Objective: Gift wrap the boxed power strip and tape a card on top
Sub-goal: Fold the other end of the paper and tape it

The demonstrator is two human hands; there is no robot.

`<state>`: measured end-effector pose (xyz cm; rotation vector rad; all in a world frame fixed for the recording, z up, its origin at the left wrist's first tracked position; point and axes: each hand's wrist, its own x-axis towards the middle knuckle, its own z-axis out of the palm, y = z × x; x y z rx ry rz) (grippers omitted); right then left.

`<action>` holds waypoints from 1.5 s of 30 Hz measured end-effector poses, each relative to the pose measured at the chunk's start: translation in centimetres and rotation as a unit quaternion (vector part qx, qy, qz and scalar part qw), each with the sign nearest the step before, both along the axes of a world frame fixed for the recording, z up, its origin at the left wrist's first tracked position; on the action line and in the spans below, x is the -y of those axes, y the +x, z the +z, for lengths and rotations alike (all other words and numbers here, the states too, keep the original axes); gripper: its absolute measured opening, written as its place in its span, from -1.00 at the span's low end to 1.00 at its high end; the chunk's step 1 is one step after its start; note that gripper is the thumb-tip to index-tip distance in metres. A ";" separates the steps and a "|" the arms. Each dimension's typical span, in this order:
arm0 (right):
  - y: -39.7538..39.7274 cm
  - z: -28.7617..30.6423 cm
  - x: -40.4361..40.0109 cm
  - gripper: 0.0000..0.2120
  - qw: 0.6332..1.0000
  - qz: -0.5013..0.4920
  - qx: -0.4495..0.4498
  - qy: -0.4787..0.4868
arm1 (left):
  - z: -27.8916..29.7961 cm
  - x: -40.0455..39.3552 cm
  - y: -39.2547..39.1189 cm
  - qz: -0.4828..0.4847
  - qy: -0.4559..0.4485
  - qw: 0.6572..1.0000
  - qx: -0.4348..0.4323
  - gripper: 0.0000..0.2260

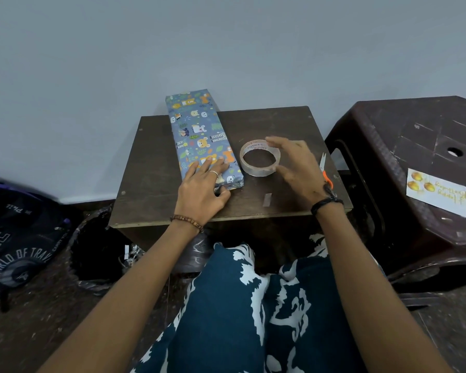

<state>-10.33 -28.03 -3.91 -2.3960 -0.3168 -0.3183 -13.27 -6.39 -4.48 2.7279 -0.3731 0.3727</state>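
Two hands work the table: your left hand (202, 184) lies flat, fingers straight, on the wrapped box (199, 135); your right hand (296, 168) hovers uncurled over the tape (260, 158). Wrapping looks done; next, fetch the card (439, 196) from the stool (388, 146).

1. Light is dim, even and cool; shadows under my hands are soft.
2. My right hand (296, 168) is motion-blurred.
3. Wide-angle distortion bends the frame edges.
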 end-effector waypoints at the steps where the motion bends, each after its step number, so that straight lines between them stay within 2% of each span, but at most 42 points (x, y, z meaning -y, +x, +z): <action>1: -0.1 -0.1 0.6 -0.43 0.999 -0.002 0.001 -0.045 | 0.0 0.0 0.0 0.000 0.000 1.000 -0.001 -0.56; 3: -0.3 -0.2 1.2 -0.48 0.993 0.001 0.006 -0.120 | -0.1 0.0 0.0 -0.001 0.000 1.000 -0.005 -0.55; 5: -0.1 -0.4 1.1 -0.54 0.988 0.008 0.004 -0.154 | -0.1 0.0 0.1 -0.003 -0.003 1.000 -0.009 -0.55; 11: 0.3 -0.9 -0.1 -0.78 0.990 0.019 0.038 -0.138 | -0.2 0.0 0.1 -0.003 -0.008 1.000 -0.003 -0.56; 21: 0.6 -0.9 -1.1 -0.95 0.994 0.018 0.058 -0.094 | -0.5 -0.1 0.2 -0.008 -0.003 1.000 0.020 -0.57; 24: 0.3 -1.0 -1.3 -0.95 0.992 0.006 0.059 -0.107 | -0.5 -0.1 0.2 -0.008 -0.003 1.000 0.018 -0.57; 27: -0.4 -1.1 -1.9 -0.97 0.981 -0.010 0.131 -0.142 | -0.6 -0.1 0.3 -0.010 -0.002 1.000 0.017 -0.56; 30: -1.4 -1.4 -2.9 -0.90 0.958 -0.046 0.186 -0.211 | -0.8 -0.2 0.3 -0.013 -0.003 1.000 0.014 -0.56; 32: -1.9 -1.2 -3.5 -0.84 0.948 -0.066 0.192 -0.246 | -0.8 -0.2 0.4 -0.015 -0.002 1.000 0.016 -0.55; 35: -2.3 -1.1 -3.8 -0.79 0.949 -0.078 0.187 -0.240 | -0.4 -0.4 0.3 -0.020 -0.003 1.000 0.005 -0.54; 38: -3.1 -1.1 -4.3 -0.79 0.959 -0.093 0.181 -0.196 | 0.3 -0.5 0.3 -0.037 0.005 0.999 -0.024 -0.55; 42: -4.9 -0.4 -5.3 -0.90 0.987 -0.113 0.111 0.022 | 1.9 -1.6 0.6 -0.095 0.027 0.989 -0.107 -0.49; 45: -6.5 -0.9 -6.7 -0.92 0.988 -0.050 0.048 0.135 | 2.7 -3.1 1.1 -0.161 -0.077 0.971 -0.162 -0.29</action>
